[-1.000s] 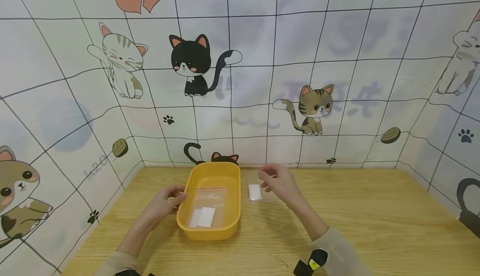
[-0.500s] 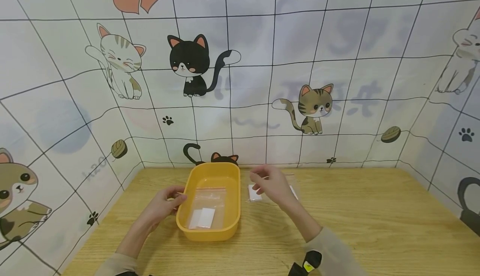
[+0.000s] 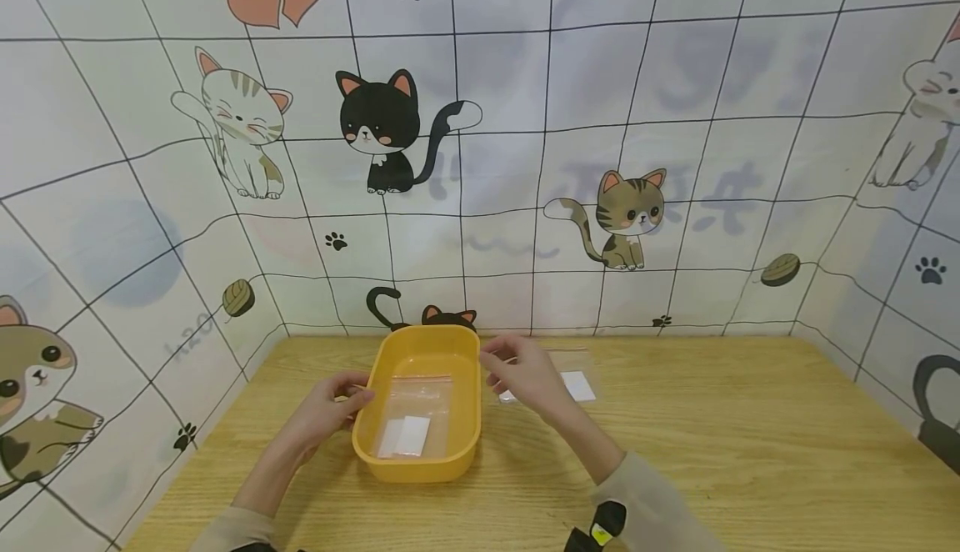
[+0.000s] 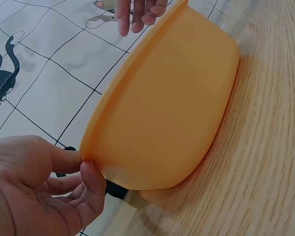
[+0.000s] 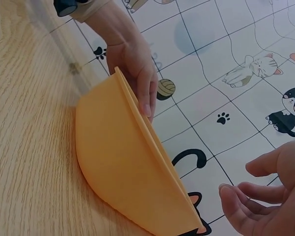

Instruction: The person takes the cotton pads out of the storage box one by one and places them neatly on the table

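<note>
A yellow plastic basin (image 3: 416, 470) stands on the wooden table. My left hand (image 3: 322, 414) pinches its left rim between thumb and fingers, as the left wrist view also shows on the basin wall (image 4: 172, 98). Inside lie clear zip bags (image 3: 427, 398) with white cards (image 3: 412, 435). Beside the far right rim is my right hand (image 3: 532, 377), its fingers loosely bent; the right wrist view shows a gap between thumb and fingertips with nothing in it. On the table behind that hand lie clear bags (image 3: 566, 358) with white cards (image 3: 579, 386), partly hidden by it.
The wooden table (image 3: 735, 444) runs out to the right. A white grid-patterned cloth (image 3: 495, 77) printed with cartoon cats hangs behind the table and along both sides.
My right hand has moved left from over the bags toward the basin's right rim, uncovering the right-hand white card. The left hand and the basin have stayed put.
</note>
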`<action>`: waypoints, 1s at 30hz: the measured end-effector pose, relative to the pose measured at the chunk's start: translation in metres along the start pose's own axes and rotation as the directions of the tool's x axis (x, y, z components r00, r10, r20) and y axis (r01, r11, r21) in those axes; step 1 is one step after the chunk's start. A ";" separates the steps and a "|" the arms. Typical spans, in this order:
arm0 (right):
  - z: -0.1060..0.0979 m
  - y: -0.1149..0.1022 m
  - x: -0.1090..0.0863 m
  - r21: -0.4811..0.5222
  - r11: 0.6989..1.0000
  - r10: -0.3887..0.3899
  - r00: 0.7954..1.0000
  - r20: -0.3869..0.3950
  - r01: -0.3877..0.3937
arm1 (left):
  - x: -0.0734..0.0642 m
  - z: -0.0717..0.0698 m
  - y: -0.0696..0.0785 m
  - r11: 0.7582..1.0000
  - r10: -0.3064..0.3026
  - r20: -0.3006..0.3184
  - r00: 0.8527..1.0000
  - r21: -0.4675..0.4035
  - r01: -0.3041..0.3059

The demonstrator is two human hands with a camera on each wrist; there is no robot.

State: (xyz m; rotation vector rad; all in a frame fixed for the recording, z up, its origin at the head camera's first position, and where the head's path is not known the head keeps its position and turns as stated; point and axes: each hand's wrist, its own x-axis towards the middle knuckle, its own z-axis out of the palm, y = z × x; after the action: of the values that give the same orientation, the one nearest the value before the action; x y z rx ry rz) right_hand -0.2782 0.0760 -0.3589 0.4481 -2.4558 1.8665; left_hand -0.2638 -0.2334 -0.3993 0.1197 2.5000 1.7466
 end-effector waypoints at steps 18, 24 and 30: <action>0.022 -0.008 0.002 0.041 0.999 0.014 0.992 0.127 -0.020 | 0.000 0.000 0.001 1.000 -0.023 -0.021 1.000 0.005 0.023; 0.029 -0.008 0.002 -0.002 0.999 0.032 0.986 0.166 -0.032 | 0.000 0.000 0.000 1.000 -0.023 -0.021 1.000 0.006 0.023; 0.036 -0.012 0.005 -0.057 0.996 0.084 0.978 0.190 -0.074 | 0.000 0.000 -0.001 1.000 -0.021 -0.022 1.000 0.005 0.021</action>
State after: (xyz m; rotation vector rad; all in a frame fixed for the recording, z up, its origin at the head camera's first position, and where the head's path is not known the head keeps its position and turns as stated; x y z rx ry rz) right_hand -0.2741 0.0381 -0.3565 0.5618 -2.6745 1.8681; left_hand -0.2638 -0.2338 -0.4002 0.0750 2.5119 1.7422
